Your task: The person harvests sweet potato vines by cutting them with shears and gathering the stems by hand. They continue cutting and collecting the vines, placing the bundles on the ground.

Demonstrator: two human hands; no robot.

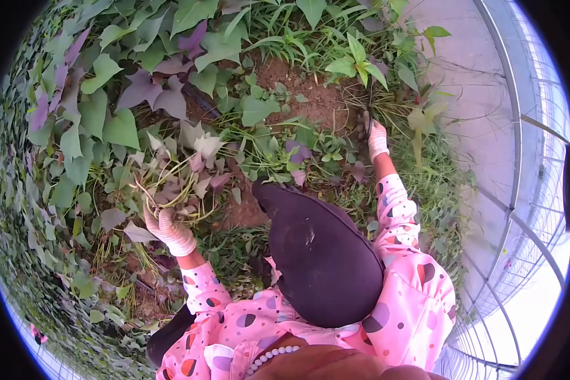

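Observation:
My left hand (170, 234), in a pale striped work glove, is closed around a bunch of leafy vine stems (171, 183). Pale green and purplish leaves spread from the bunch above the bed. Further out on the right, my right hand (375, 136), also gloved, is closed with its dark palm side turned left. A thin dark tool (369, 95) sticks up from its fingers among grass and stems; its exact kind is hidden by the plants. Bare reddish soil (310, 95) shows between the two hands.
Dense broad-leaved vines (101, 107) cover the left side. My bent knee (323, 253) in dark trousers is between my arms. A dark hose or pipe (199, 100) crosses the soil. On the right are a pale sheet wall (468, 114) and metal greenhouse hoops (518, 139).

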